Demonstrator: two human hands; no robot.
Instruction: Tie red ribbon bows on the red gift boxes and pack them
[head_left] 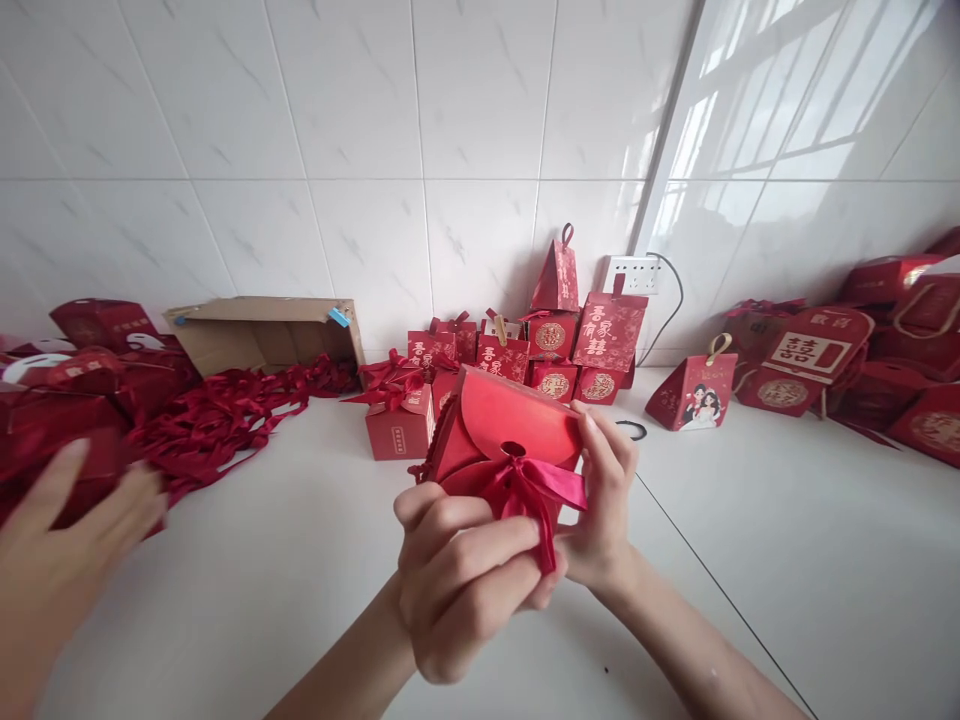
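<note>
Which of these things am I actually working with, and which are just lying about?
In hand: red box, ribbon bow, left hand pinching the bow, right hand holding the box.
Lying about: boxes by the wall, loose ribbons, cardboard carton, wall socket, another person's hand.

The supporting surface (pixel 787 560) is white, glossy and flat, and meets a tiled wall at the rear. One thin joint line runs diagonally across its right half.

Items resting on it:
- Cardboard carton (pixel 262 335), on its side at rear left, against the wall.
- Heap of dark red ribbons (pixel 225 405), in front of the carton.
- Flat red boxes (pixel 67 390), far left, touching the ribbons.
- Bow-tied red gift box (pixel 397 425), standing alone at centre.
- Cluster of red gift boxes (pixel 551 355), stacked against the wall.
- Black ring (pixel 634 430), just right of centre.
- Triangular box with a printed couple (pixel 694 395).
- Pile of red boxes (pixel 862 375), far right.
</note>
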